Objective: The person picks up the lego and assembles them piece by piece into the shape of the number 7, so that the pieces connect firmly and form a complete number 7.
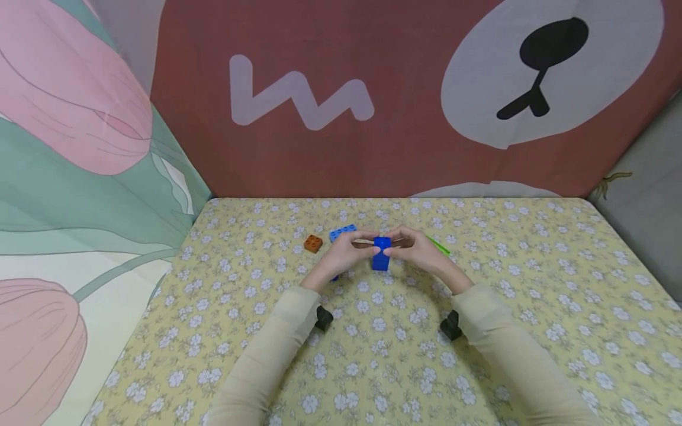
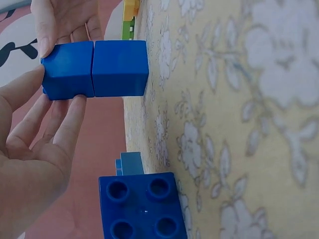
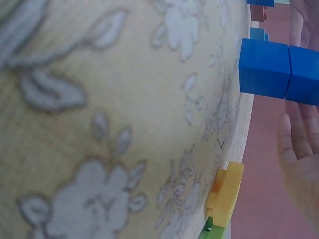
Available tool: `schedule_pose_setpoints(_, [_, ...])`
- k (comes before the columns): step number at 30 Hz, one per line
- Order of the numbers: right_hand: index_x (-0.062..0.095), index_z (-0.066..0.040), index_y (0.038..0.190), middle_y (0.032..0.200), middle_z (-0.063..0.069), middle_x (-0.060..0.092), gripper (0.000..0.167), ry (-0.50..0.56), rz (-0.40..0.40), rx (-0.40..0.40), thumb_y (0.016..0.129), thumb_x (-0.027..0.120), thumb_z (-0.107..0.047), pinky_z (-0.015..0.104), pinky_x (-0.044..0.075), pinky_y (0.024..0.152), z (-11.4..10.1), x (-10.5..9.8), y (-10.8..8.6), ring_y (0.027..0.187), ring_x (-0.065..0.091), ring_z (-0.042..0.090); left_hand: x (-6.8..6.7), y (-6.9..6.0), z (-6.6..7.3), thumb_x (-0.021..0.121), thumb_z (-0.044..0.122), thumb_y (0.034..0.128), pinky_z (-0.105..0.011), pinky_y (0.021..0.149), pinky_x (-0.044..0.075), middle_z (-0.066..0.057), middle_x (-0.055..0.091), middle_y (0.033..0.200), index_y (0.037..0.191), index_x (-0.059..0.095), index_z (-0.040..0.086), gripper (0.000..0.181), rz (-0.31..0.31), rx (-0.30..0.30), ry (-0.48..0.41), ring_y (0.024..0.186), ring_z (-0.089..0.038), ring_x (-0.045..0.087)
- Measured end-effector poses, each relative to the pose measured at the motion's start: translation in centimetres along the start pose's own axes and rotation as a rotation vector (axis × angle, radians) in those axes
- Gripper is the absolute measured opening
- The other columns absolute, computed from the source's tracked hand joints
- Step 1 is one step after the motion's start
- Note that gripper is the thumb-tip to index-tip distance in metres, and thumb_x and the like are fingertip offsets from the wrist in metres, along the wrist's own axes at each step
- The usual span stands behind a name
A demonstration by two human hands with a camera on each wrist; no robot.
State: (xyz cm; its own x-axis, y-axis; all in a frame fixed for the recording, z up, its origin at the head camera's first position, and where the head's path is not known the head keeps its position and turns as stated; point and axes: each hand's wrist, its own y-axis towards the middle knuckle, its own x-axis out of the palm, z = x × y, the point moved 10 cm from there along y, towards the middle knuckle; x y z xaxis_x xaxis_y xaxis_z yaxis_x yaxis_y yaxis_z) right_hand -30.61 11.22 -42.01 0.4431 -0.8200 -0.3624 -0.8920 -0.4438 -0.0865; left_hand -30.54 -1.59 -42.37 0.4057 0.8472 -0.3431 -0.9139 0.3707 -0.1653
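Observation:
Two dark blue toy building bricks stand stacked upright on the cloth, the upper brick (image 1: 382,242) squarely over the lower brick (image 1: 380,262). A thin seam shows between them in both wrist views. From the left side, my left hand (image 1: 348,251) pinches the upper brick between thumb and fingers. My right hand (image 1: 418,248) holds the same brick from the opposite side, thumb at the near face. Another dark blue brick with studs (image 2: 142,206) lies beside the left hand, mostly hidden by the wrist in the head view.
Behind the left hand sit a light blue brick (image 1: 341,231) and an orange-brown brick (image 1: 313,243). Past the right hand lie a yellow brick (image 3: 227,194) and a green piece (image 1: 438,245). A flowered cloth (image 1: 378,355) covers the table, with a printed curtain (image 1: 319,160) behind.

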Motion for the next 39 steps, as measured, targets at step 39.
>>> schedule_pose_setpoints(39, [0.053, -0.005, 0.126, 0.133, 0.019, 0.052, 0.041, -0.054, 0.005, 0.004, 0.092, 0.064, -0.025, 0.048, 0.049, 0.099, -0.1, -0.2, -0.2, 0.123, 0.053, 0.038, -4.2, -1.8, 0.6, 0.064, 0.025, 0.0925, -0.039, 0.092, 0.054, -0.010, 0.058, 0.134, 0.134, 0.055, 0.014, 0.044, 0.027, 0.061, 0.163, 0.119, -0.026, 0.058])
